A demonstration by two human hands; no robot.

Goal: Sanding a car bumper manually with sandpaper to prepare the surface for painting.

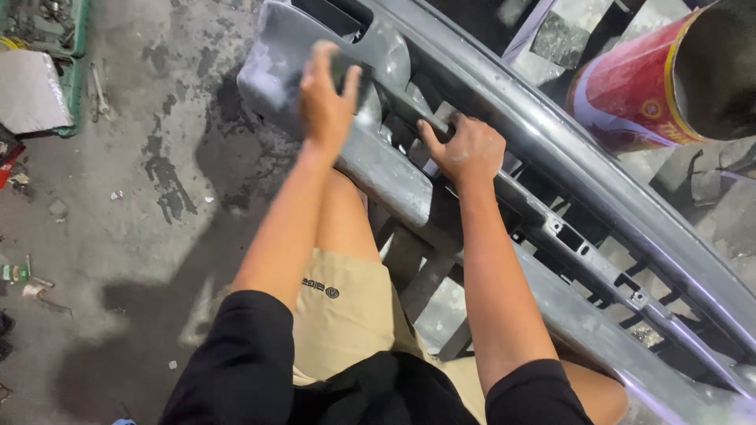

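**Bumper on the stand, both our hands on it**

Bumper point(551, 157), grey and scuffed, runs diagonally across a metal stand point(417, 275) above the stained concrete floor point(142, 197). A red drum point(638, 86) sits just behind it; a green crate point(75, 47) lies well apart. Our left hand point(327, 102) presses a dark sanding block point(344, 71) to its end, fingers closed around it. Our right hand point(468, 149) grips a grille slat, fingers curled tight.

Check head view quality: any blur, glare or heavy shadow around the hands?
Head view: left hand slightly motion-blurred over a dark pad on the grey bumper; right hand sharper, gripping a grille slat; soft sheen on the bumper's upper edge; the person's shadow darkens the concrete floor; edges look mildly wide-angle stretched.
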